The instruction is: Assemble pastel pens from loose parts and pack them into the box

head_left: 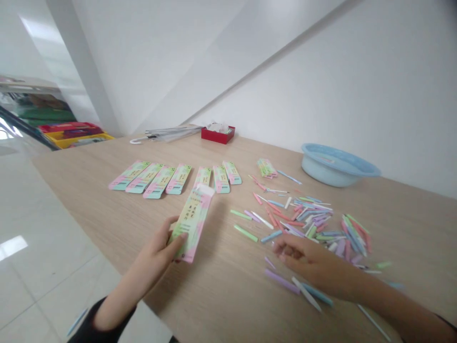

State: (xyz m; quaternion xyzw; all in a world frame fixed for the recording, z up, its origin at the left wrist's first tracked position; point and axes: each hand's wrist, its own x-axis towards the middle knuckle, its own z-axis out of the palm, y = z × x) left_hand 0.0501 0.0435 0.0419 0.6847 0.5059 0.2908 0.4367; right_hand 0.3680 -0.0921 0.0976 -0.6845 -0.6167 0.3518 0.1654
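Observation:
My left hand (162,245) grips the lower end of a long pastel packet (193,218), green and pink with print on it, tilted up off the wooden table (107,209). My right hand (309,264) rests knuckles up on the table with its fingers curled, at the near edge of a heap of several thin pastel sticks (314,221). Whether those fingers pinch a stick is hidden. A purple stick (282,281) and a white one (306,294) lie just under that hand.
A row of several matching packets (171,178) lies flat further back, with a small stack (266,167) to its right. A light blue basin (335,164) stands at the back right, a red tray (217,134) and a folded umbrella (167,133) by the wall. The table's edge runs along the left.

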